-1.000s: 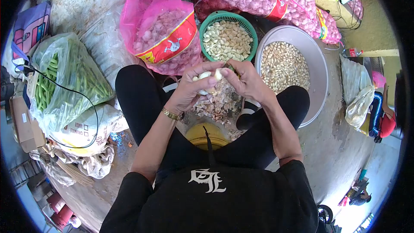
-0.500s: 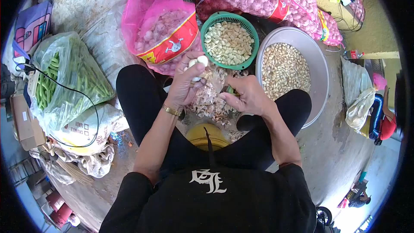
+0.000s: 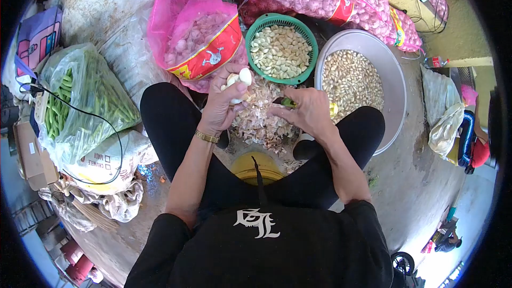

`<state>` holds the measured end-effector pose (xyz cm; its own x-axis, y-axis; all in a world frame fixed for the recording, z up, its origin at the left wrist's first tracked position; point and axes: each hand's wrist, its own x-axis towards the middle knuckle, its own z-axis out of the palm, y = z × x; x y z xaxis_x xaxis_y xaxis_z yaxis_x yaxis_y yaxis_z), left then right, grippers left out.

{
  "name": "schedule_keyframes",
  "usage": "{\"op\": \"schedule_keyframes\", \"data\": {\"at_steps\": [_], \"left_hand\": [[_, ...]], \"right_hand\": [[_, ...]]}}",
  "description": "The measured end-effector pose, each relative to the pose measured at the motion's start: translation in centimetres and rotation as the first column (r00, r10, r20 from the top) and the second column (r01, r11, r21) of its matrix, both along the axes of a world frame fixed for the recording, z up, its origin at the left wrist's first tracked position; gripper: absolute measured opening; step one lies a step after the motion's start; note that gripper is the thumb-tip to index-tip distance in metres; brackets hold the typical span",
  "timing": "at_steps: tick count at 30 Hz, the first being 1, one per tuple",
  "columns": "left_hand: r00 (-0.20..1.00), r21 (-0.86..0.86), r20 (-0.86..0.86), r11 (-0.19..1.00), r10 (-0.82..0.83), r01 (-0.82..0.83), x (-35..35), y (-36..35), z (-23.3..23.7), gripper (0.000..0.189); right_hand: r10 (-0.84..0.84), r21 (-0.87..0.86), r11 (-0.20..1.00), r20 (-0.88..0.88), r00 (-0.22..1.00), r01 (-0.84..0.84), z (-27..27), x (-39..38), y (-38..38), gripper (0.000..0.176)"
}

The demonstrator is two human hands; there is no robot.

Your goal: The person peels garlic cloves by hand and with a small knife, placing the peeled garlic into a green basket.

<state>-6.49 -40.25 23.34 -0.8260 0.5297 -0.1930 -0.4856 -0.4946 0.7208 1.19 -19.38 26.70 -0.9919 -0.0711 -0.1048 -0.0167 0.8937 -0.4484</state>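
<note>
Several peeled white garlic cloves (image 3: pixel 245 76) are held in the curled fingers of my left hand (image 3: pixel 220 104), with one clove near the thumb tip. My right hand (image 3: pixel 310 109) is closed around a small knife (image 3: pixel 288 102). Green shows at the knife's front, and a yellow end sticks out behind the fist; its blade is mostly hidden. Between and below both hands lies a heap of garlic skins (image 3: pixel 261 122). Just beyond them, a green basket (image 3: pixel 290 80) holds peeled cloves. To the right, a grey basin (image 3: pixel 393 101) contains many brownish, unpeeled-looking cloves.
An open pink mesh sack (image 3: pixel 184 26) of garlic stands ahead left; filled garlic sacks (image 3: pixel 341 0) lie at the back. At left is a clear bag (image 3: pixel 101 90) of green pods. A yellow stool or bucket (image 3: pixel 256 168) is between my legs. A person (image 3: pixel 448 240) is far right.
My right hand has turned and shifted slightly, so the knife's yellow end now shows behind it. My left hand has moved a little, still holding the cloves.
</note>
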Motion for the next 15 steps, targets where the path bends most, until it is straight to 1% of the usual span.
{"op": "schedule_keyframes", "data": {"at_steps": [1,2,3,4,5,6,7,9,10,12,13,15], "left_hand": [[1.0,0.004,-0.019,1.0,-0.016,0.016,0.0,-0.1,-0.2,0.037],[1.0,0.004,-0.02,1.0,-0.015,0.015,0.0,-0.1,-0.3,0.037],[1.0,0.006,-0.021,1.0,-0.024,0.024,0.0,-0.1,-0.3,0.037],[0.999,0.007,-0.019,0.999,-0.033,0.033,0.1,-0.1,-0.3,0.038],[0.999,0.004,-0.018,0.999,-0.032,0.032,0.2,-0.1,-0.2,0.038],[0.999,-0.025,-0.011,0.999,-0.048,0.048,0.4,0.1,0.3,0.035],[0.998,-0.054,-0.005,0.997,-0.064,0.064,0.5,0.3,0.6,0.032],[0.997,-0.076,-0.014,0.995,-0.073,0.072,0.9,0.8,0.7,0.031],[0.996,-0.098,-0.021,0.992,-0.081,0.079,1.0,1.0,0.7,0.03],[0.996,-0.106,-0.045,0.992,-0.075,0.07,1.0,1.1,0.4,0.029],[0.996,-0.114,-0.068,0.992,-0.066,0.058,1.0,1.1,0.3,0.028],[0.996,-0.12,-0.061,0.991,-0.068,0.061,1.1,1.2,0.4,0.028]], "right_hand": [[0.0,0.001,1.0,-0.001,1.0,0.0,0.0,0.0,0.0,0.035],[-0.036,-0.178,0.984,-0.065,0.997,0.023,-0.1,0.1,-0.1,0.03],[-0.08,-0.355,0.934,-0.121,0.989,0.033,-0.3,0.1,-0.3,0.025],[-0.079,-0.357,0.933,-0.119,0.99,0.031,-0.6,0.0,-0.7,0.025],[-0.182,-0.621,0.779,-0.094,0.979,0.085,-0.8,-0.2,-1.4,0.021],[-0.275,-0.826,0.55,-0.038,0.961,0.125,-0.8,-0.4,-2.1,0.017],[-0.277,-0.826,0.549,-0.038,0.96,0.126,-0.5,-0.5,-2.6,0.017],[-0.276,-0.881,0.418,0.108,0.955,0.22,0.5,-0.8,-3.3,0.014],[-0.279,-0.882,0.416,0.108,0.954,0.221,0.6,-0.8,-3.4,0.014],[-0.243,-0.899,0.27,0.283,0.928,0.345,0.7,-0.7,-3.5,0.016],[-0.244,-0.899,0.269,0.284,0.927,0.346,0.9,-0.7,-3.4,0.016],[-0.199,-0.925,0.121,0.334,0.921,0.361,1.1,-0.6,-3.2,0.017]]}}
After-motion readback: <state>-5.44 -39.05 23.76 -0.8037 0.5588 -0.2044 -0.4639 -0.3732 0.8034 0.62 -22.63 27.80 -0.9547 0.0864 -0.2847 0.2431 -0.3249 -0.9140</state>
